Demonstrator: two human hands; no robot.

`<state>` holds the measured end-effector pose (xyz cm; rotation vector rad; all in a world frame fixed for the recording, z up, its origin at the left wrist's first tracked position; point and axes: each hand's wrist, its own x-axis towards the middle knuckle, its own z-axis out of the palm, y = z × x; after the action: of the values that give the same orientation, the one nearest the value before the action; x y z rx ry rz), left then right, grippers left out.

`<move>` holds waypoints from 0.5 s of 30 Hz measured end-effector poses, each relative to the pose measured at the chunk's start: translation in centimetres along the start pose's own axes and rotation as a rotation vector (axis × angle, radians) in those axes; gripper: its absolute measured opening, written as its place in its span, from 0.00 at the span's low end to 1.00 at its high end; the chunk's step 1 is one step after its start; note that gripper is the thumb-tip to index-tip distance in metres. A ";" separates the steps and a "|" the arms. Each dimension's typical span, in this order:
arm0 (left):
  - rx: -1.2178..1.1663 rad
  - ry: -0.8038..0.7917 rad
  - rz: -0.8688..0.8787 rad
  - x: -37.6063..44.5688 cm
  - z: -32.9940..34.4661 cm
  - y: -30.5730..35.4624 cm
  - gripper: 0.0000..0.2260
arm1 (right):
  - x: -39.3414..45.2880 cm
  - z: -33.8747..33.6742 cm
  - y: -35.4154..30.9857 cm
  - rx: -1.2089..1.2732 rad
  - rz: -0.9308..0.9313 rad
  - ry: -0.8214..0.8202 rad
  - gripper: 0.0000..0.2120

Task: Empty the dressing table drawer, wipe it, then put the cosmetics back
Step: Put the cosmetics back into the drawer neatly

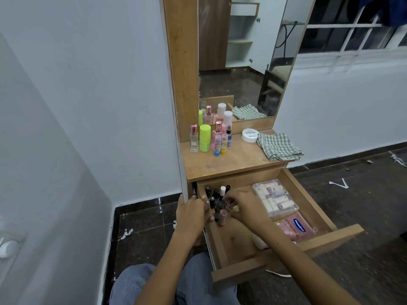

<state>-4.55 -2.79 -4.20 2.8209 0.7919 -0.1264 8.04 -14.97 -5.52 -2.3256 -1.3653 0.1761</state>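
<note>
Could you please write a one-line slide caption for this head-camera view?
Both hands reach among small bottles in the open drawer; checked cloth waits on top.

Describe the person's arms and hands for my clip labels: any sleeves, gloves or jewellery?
Both forearms are bare as far as the frame shows: no sleeves in view, no gloves, no watch or bracelet. The left hand and right hand show no rings that I can make out, though the fingers are partly hidden among the bottles. Below are light blue jeans.
</note>
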 end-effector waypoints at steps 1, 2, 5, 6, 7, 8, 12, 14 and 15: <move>0.007 0.004 -0.003 0.0 0.1 0.0 0.19 | 0.5 -0.6 0.1 0.025 0.031 0.015 0.14; 0.020 0.001 -0.002 0.1 0.1 0.0 0.20 | 1.1 -1.2 0.3 0.054 0.064 0.042 0.14; 0.045 -0.010 0.006 0.1 0.0 0.0 0.22 | 3.3 -2.6 0.5 0.114 0.122 0.204 0.12; 0.043 -0.008 0.006 0.1 0.0 0.0 0.21 | 4.0 -3.0 0.4 0.126 0.138 0.245 0.12; 0.035 -0.002 0.003 0.1 0.0 0.0 0.21 | 4.8 -3.1 0.4 0.133 0.151 0.276 0.12; 0.030 0.000 -0.002 0.1 0.1 0.0 0.21 | 5.6 -3.3 0.2 0.130 0.155 0.315 0.13; 0.033 -0.014 -0.019 0.3 0.0 0.0 0.21 | 8.5 -3.6 -0.6 0.065 0.135 0.467 0.22; 0.034 -0.014 -0.024 0.4 0.0 0.1 0.20 | 9.7 -3.7 -1.2 -0.013 0.110 0.513 0.26; 0.031 -0.011 -0.028 0.5 0.1 0.1 0.20 | 10.4 -3.7 -1.5 -0.056 0.096 0.521 0.27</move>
<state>-4.08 -2.63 -4.31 2.8362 0.8348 -0.1599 13.26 -6.59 -0.47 -2.2598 -1.0074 -0.4182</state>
